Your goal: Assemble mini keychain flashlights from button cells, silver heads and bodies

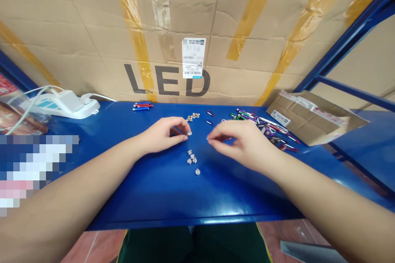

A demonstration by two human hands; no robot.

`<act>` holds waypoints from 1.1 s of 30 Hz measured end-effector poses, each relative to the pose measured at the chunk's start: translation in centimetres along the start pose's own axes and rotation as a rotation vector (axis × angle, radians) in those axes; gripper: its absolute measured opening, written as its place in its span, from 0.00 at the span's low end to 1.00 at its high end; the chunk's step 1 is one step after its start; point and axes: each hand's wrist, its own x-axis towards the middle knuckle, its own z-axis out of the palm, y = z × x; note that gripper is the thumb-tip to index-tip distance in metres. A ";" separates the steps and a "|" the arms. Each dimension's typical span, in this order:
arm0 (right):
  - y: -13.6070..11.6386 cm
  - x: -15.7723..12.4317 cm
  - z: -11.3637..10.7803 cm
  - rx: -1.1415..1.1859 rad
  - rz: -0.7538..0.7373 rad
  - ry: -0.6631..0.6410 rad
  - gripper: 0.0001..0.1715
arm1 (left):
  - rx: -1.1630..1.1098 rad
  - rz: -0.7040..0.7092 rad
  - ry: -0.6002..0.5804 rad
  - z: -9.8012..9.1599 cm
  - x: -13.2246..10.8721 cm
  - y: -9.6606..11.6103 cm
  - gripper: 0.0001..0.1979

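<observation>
1. Left hand (163, 134) pinches a silver disc (189, 133), just behind the loose discs (191, 158).
2. Right hand (237, 141), right of them, fingers narrow; contents unclear.
3. Disc looks tiny, light, hard, slippery: grip its rim.

Wall ahead of me: flattened brown cardboard sheets (77, 28), creased, crossed by strips of yellow-brown packing tape (135, 37).
Print: big dark letters "LED" (168, 81) low on the cardboard, with a white shipping label (193, 57) stuck over them.
Tabletop: glossy blue painted metal tabletop (160, 197), its back edge against the cardboard.
Frame: blue metal rails (345, 45) slanting up on my right, more cardboard behind them.
My left: white plastic power strip (66, 104) with a white cable, at the tabletop's far corner.
Floor: reddish-brown tiles (98, 244) with pale joints, below the near edge.
Light: bright from overhead, white glare (342, 181) on the blue paint.
</observation>
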 end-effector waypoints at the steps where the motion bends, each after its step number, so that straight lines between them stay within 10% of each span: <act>1: 0.6 1.0 0.6 0.007 0.006 0.016 0.06 | -0.017 0.006 0.001 0.1 0.0 0.1 0.09; 9: 2.9 1.5 5.2 -0.053 -0.147 0.075 0.07 | -0.125 -0.019 -0.037 0.6 0.0 0.0 0.08; 24: 4.0 1.0 4.8 -0.109 -0.213 0.071 0.10 | -0.169 -0.048 -0.031 0.7 0.1 -0.3 0.09; 33: 4.6 0.7 1.6 -0.481 0.160 -0.370 0.11 | -0.158 -0.069 -0.037 0.7 0.1 -0.3 0.09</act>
